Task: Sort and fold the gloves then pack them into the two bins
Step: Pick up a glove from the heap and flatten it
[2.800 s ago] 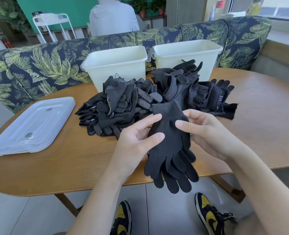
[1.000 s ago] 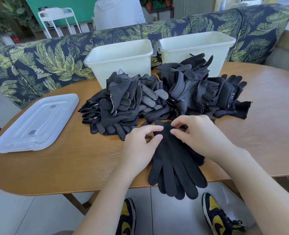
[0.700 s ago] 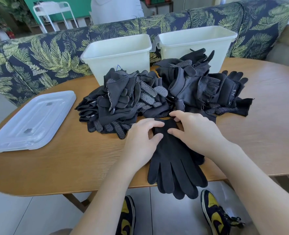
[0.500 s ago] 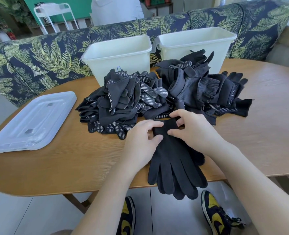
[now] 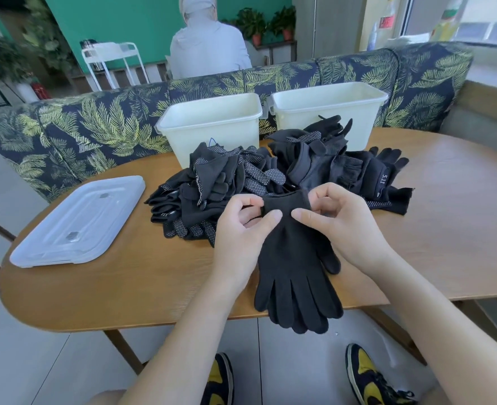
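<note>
Pinching cuff of glove pair (image 5: 295, 255): left hand (image 5: 243, 232), right hand (image 5: 340, 220). Risk: fingertips overhang table (image 5: 124, 287) edge; loose grip, pair slides off.

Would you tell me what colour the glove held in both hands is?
Plain black glove, with no white dots; the head view shows it best.

A clear plastic lid (image 5: 78, 222) lies flat on the left part of the oval wooden desk (image 5: 446, 229). Behind the desk runs a dark bench sofa with a yellow-green fern print (image 5: 95, 127), and beyond its back a person in a light grey hooded top (image 5: 209, 48) sits facing away. A white metal rack (image 5: 110, 62) stands by the green wall (image 5: 118, 19), potted plants (image 5: 267, 23) line a shelf, and two black-and-yellow sneakers (image 5: 370, 378) rest on the grey tiled floor (image 5: 37, 361).
</note>
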Demonstrator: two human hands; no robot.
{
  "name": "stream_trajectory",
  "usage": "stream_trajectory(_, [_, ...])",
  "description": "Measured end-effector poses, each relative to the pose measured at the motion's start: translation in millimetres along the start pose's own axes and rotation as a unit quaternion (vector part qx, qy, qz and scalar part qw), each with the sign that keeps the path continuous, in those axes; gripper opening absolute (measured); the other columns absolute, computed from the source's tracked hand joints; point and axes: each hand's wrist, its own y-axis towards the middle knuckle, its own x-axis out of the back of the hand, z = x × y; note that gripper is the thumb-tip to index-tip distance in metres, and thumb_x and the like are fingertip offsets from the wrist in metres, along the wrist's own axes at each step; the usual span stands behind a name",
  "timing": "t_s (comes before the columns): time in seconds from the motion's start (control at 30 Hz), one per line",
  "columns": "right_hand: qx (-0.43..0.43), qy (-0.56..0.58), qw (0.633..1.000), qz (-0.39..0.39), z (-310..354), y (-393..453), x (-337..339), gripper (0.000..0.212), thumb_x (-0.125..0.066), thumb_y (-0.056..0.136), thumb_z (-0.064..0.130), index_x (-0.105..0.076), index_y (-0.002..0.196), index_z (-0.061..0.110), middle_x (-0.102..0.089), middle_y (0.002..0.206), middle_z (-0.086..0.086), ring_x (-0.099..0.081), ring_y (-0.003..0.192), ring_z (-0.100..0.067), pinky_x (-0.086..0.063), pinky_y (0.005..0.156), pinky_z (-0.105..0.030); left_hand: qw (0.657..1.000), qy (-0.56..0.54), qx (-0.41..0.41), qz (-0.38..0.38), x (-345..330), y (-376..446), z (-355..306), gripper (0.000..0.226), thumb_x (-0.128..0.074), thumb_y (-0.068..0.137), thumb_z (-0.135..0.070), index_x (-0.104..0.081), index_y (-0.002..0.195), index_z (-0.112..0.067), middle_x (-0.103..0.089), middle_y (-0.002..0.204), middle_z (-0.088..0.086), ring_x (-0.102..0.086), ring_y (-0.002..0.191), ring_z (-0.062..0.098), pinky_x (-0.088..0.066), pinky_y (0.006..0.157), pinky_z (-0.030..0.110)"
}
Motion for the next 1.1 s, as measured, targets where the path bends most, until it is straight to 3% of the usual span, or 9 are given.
stream_trajectory(0.1, [0.002,0.03,1.0,0.003,17.5,-7.7,4.7,0.023,-0.082,0.086,0.015,-0.06,0.086,0.01,-0.063,0.079,-0.007,-0.052,0.067,-0.015,-0.044,0.058,-0.019,1.0,-0.018,-0.004,0.024,-2.2,1.8,-18.1,0.024,-0.082,0.082,-0.013,-0.071,0.104,-0.017,-0.077,0.102,0.011,-0.074,0.1,0.03,-0.059,0.092,0.047])
stream_trajectory(0.23, [-0.01,0.068,0.997,0.036,52.0,-11.9,15.5,0.021,-0.082,0.084,0.017,-0.062,0.082,0.013,-0.069,0.083,-0.009,-0.063,0.072,-0.017,-0.05,0.067,-0.027,0.999,-0.026,-0.02,0.043,-3.9,0.6,-51.7,0.016,-0.077,0.089,-0.006,-0.073,0.102,-0.015,-0.077,0.102,0.012,-0.073,0.1,0.035,-0.058,0.094,0.051])
stream_trajectory(0.37, [0.001,0.073,0.996,0.057,90.2,-14.8,24.0,0.022,-0.081,0.081,0.025,-0.061,0.079,0.015,-0.066,0.076,0.0,-0.058,0.071,-0.012,-0.044,0.062,-0.018,0.995,-0.047,-0.058,0.065,-5.5,-4.0,-88.6,0.014,-0.075,0.09,-0.003,-0.071,0.095,-0.016,-0.075,0.096,0.009,-0.07,0.093,0.027,-0.055,0.096,0.049])
stream_trajectory(0.57, [0.057,0.111,0.992,-0.009,140.4,-19.7,28.1,0.014,-0.079,0.085,0.01,-0.071,0.087,-0.001,-0.074,0.074,-0.003,-0.066,0.063,-0.01,-0.054,0.059,-0.02,0.99,-0.046,-0.082,0.106,-4.2,-14.1,-137.0,0.012,-0.078,0.088,-0.02,-0.075,0.099,-0.014,-0.076,0.102,0.012,-0.07,0.096,0.026,-0.054,0.091,0.042])
stream_trajectory(0.67, [0.067,0.118,0.99,-0.032,158.2,-23.4,27.7,0.011,-0.08,0.084,0.008,-0.074,0.088,-0.001,-0.077,0.082,-0.008,-0.071,0.073,-0.016,-0.06,0.068,-0.026,0.991,-0.021,-0.078,0.111,-3.2,-19.2,-152.3,0.038,-0.078,0.089,-0.039,-0.076,0.099,-0.002,-0.074,0.103,0.016,-0.061,0.089,0.027,-0.048,0.088,0.043])
stream_trajectory(0.8, [0.084,0.139,0.986,-0.031,177.7,-30.6,28.1,0.022,-0.078,0.086,0.005,-0.079,0.067,0.018,-0.077,0.076,-0.003,-0.072,0.069,-0.014,-0.058,0.065,-0.025,0.989,-0.014,-0.099,0.106,-3.6,-28.7,-172.9,0.032,-0.075,0.093,-0.028,-0.076,0.098,0.004,-0.072,0.111,0.028,-0.062,0.092,0.025,-0.053,0.099,0.048])
stream_trajectory(0.9, [0.09,0.163,0.982,-0.037,188.5,-33.6,29.9,0.002,-0.08,0.083,0.007,-0.08,0.083,0.009,-0.078,0.084,-0.009,-0.074,0.076,-0.017,-0.058,0.069,-0.025,0.986,-0.019,-0.129,0.105,-2.8,-32.4,-182.8,0.046,-0.083,0.08,-0.038,-0.075,0.093,0.006,-0.071,0.103,0.031,-0.058,0.09,0.025,-0.048,0.091,0.044])
stream_trajectory(1.0, [0.093,0.164,0.981,-0.036,196.7,-33.8,32.2,0.019,-0.082,0.081,0.008,-0.075,0.094,-0.003,-0.078,0.086,-0.01,-0.074,0.076,-0.017,-0.057,0.067,-0.022,0.986,-0.041,-0.135,0.092,-2.2,-35.4,-191.4,0.025,-0.081,0.086,-0.019,-0.077,0.092,0.005,-0.074,0.103,0.026,-0.067,0.094,0.03,-0.053,0.097,0.05])
stream_trajectory(1.1, [0.107,0.129,0.986,-0.027,205.9,-35.7,33.6,0.011,-0.081,0.083,0.006,-0.074,0.089,0.0,-0.076,0.078,-0.004,-0.069,0.066,-0.01,-0.052,0.059,-0.016,0.986,-0.063,-0.135,0.072,-2.1,-38.2,-201.1,0.014,-0.081,0.085,-0.01,-0.079,0.094,0.0,-0.077,0.102,0.02,-0.073,0.103,0.035,-0.056,0.1,0.052])
